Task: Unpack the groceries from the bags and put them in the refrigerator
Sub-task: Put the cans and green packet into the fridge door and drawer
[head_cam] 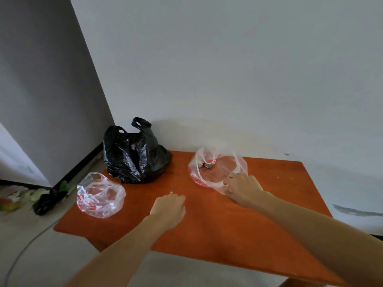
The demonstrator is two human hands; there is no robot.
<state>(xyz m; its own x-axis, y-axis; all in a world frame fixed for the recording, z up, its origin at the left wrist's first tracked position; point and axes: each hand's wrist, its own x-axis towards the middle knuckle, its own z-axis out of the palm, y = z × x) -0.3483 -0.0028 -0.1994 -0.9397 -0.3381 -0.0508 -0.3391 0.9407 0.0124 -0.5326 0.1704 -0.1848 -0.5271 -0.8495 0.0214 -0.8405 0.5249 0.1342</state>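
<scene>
1. We've got an orange-brown table (pixel 207 220) pushed up against a white wall (pixel 228 69), with three bags on it.
2. The black bag (pixel 134 156) sits at the back left corner. It's bunched up with its handles sticking up, and we can't see what's inside.
3. The left clear bag (pixel 100 195) is at the front left edge, near the black bag. It's crumpled and has red print on it. Whatever's in there, we can't make it out.
4. The right clear bag (pixel 217 168) is at the back, well apart from the other two. Its mouth gapes toward us, and a can (pixel 209 164) lies on its side inside, near the far end.
5. Our right hand (pixel 242 188) is on the near rim of the right clear bag, with the fingers curled into the plastic and gripping it.
6. Our left hand (pixel 169 208) is over the bare middle of the table, between the two clear bags. The fingers are loosely bent and there's nothing in them as far as we can see.
7. On the floor to the left there's a dark crumpled thing (pixel 49 200) and a pale cable (pixel 24 251).
</scene>
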